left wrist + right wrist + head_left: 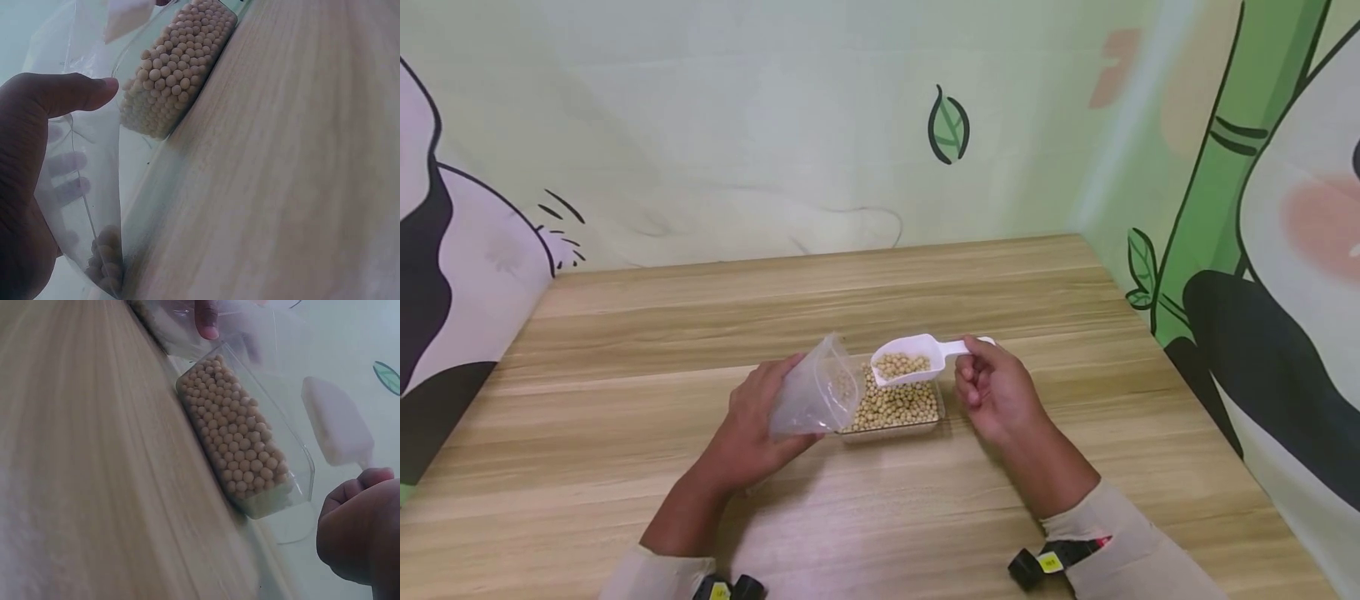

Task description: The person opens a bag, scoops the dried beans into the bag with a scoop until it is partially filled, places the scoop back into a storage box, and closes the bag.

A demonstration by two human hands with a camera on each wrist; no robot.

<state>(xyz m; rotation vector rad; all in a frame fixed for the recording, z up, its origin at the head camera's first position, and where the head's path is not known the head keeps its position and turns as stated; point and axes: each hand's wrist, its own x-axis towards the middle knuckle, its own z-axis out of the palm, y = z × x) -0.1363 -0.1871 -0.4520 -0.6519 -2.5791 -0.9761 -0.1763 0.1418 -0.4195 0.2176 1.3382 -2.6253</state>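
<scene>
My left hand (751,425) grips a clear plastic bag (808,396), tilted with its mouth toward the right. A few soybeans (107,259) lie at the bag's bottom in the left wrist view. Between the hands stands a clear plastic box (891,432) filled with soybeans (898,407). The right hand (1000,392) holds a white scoop (931,353) by its handle. Soybeans (901,364) lie in the scoop's bowl, which hangs over the box, close to the bag's mouth. In the right wrist view the scoop (337,422) appears above the box (294,450), apart from it.
A wood-grain table (625,400) lies under everything. Behind it rises a pale green wall (737,133) printed with a leaf, bamboo and panda shapes. Each wrist wears a small black camera device, such as the right one (1026,569).
</scene>
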